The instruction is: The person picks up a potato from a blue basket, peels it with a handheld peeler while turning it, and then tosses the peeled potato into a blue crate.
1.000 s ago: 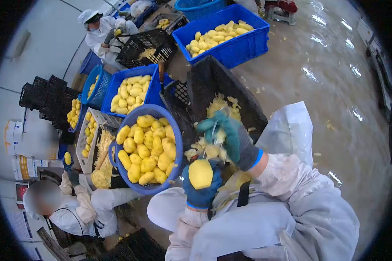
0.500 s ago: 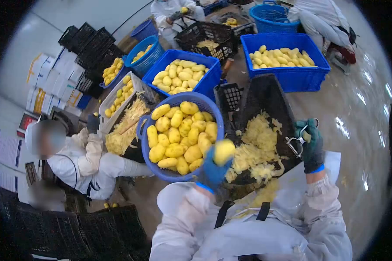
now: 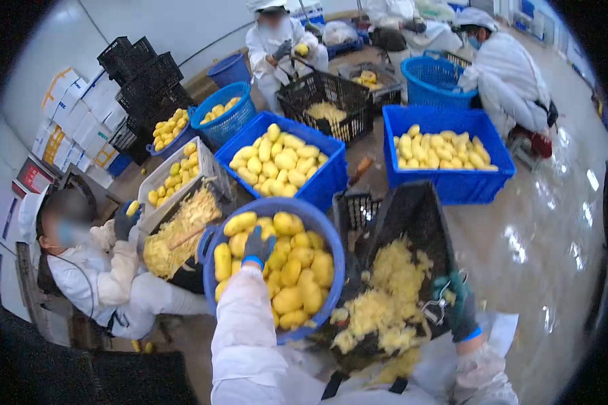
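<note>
My left hand (image 3: 258,247), in a dark blue-grey glove, reaches into a round blue basket (image 3: 338,270) filled with yellow potatoes (image 3: 288,278). Its fingers are apart and rest on the upper potatoes; no potato is gripped in it. Off to the right, my right hand (image 3: 461,307), gloved in dark green, is closed around a metal peeler (image 3: 439,301). The peeler's head points left, over the near right edge of a black bin (image 3: 412,209). Pale potato peelings (image 3: 392,297) are heaped in that bin and spill toward my lap.
Blue crates of potatoes stand ahead, one left of centre (image 3: 334,162) and one at right (image 3: 446,187). At left sits a co-worker (image 3: 94,270) beside a white crate (image 3: 206,158) and a heap of peelings. More people work farther back near a black crate (image 3: 358,111).
My left hand has moved left and forward from beside the peelings into the basket, and the potato it held is gone from it. My right hand keeps the peeler. The view has tilted up.
</note>
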A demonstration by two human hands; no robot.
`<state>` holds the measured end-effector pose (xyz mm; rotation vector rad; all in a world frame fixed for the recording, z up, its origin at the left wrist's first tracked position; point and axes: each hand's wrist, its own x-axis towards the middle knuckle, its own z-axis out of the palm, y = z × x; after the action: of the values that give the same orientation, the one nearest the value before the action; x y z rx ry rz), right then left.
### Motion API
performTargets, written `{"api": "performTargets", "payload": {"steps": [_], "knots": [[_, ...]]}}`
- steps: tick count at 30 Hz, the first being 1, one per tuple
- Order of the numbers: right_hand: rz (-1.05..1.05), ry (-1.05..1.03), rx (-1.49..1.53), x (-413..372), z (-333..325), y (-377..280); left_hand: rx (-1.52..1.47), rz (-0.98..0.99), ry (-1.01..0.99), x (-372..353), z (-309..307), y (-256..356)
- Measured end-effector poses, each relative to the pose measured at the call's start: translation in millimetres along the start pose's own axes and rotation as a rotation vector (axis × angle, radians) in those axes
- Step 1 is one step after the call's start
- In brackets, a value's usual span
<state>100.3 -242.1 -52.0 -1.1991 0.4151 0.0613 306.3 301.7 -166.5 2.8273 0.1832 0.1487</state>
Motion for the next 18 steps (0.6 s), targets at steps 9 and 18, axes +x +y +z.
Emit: {"api": "performTargets", "payload": {"steps": [9,18], "knots": [[-0.054,-0.069,-0.097,8,20,2,-0.154,-0.197,-0.002,-21,9,26],[-0.189,-0.299,-0.367,-4,25,1,-2.649,-0.652,-0.596,-161,-86,159]]}}
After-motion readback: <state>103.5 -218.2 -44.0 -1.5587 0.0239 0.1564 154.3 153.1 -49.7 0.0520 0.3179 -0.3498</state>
